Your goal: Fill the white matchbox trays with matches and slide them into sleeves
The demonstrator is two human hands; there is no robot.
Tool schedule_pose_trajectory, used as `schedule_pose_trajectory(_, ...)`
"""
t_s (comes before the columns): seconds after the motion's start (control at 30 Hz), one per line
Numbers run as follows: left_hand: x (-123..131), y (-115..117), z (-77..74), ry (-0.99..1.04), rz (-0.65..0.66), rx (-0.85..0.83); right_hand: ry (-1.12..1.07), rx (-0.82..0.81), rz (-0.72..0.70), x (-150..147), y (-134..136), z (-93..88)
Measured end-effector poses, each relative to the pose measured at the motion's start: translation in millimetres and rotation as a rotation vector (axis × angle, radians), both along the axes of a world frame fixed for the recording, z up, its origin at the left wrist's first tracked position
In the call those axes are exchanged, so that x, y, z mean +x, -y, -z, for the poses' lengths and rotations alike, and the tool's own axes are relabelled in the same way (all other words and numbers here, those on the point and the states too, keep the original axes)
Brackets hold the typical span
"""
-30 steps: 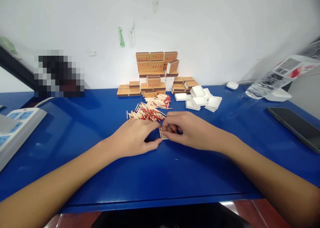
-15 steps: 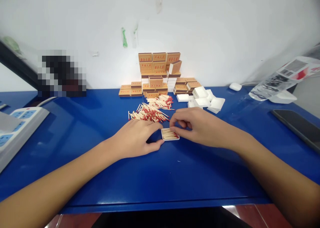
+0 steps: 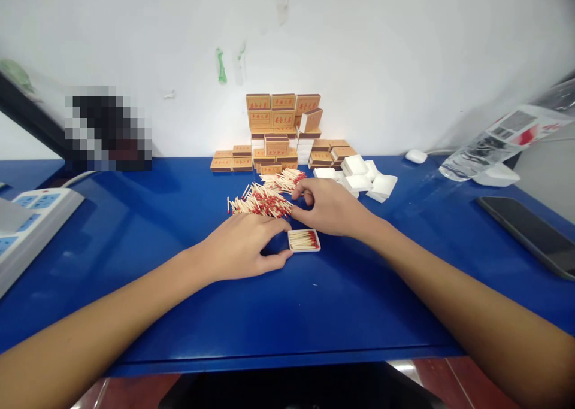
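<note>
A small white matchbox tray (image 3: 304, 250) lies on the blue tabletop, filled with red-tipped matches (image 3: 302, 239) laid side by side. My left hand (image 3: 249, 247) grips its left end, thumb at the near corner and forefinger at the far one. Behind the tray my right hand (image 3: 330, 208) reaches to the right edge of a heap of loose matches (image 3: 263, 200). Its thumb and forefinger are apart, the other fingers curled, and I see no match held between them. A second loose pile (image 3: 283, 180) lies just behind the first.
Orange matchboxes (image 3: 283, 120) are stacked against the wall. Several empty white trays (image 3: 358, 182) lie in a jumble to the right. Further right are a white earbud case (image 3: 416, 156), a clear plastic bottle (image 3: 476, 151) and a phone (image 3: 530, 232). At left sits a power strip (image 3: 49, 223).
My right hand has moved from above the tray, back and left to the match heap, uncovering the tray's right end. My left hand has kept its grip on the tray.
</note>
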State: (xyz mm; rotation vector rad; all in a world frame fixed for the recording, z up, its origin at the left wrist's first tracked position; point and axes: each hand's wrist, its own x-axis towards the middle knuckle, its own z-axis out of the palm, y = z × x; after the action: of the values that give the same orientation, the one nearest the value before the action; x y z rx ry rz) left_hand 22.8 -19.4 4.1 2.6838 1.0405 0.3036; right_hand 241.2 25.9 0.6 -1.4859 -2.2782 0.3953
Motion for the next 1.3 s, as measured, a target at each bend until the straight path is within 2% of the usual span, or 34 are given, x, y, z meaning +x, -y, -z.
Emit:
schedule_pose_trajectory(0.33, 0, 0, -0.5, 0.000, 0.009, -0.002, 0.068, -0.004, -0.026, -4, 7, -0.8)
schedule_pose_trajectory(0.53, 1, 0, -2.0, -0.008, 0.007, -0.009, 0.040, -0.009, 0.056, -10, 7, -1.0)
schedule_pose_trajectory(0.77, 1, 1, -2.8, -0.003, -0.001, -0.009, 0.031, 0.008, 0.064, -16, 1, 1.8)
schedule_pose_trajectory(0.97, 1, 1, -2.4, -0.028, -0.008, -0.020, 0.060, -0.028, 0.075, -17, 2, -3.4)
schedule_pose_trajectory(1.13, 0, 0, -1.5, -0.014, 0.001, -0.003, 0.118, -0.061, 0.057, -8, 5, -9.3)
schedule_pose_trajectory(1.3, 0, 1, 0.5, 0.008, 0.016, 0.030, 0.168, -0.108, -0.019, 19, 8, -14.1)
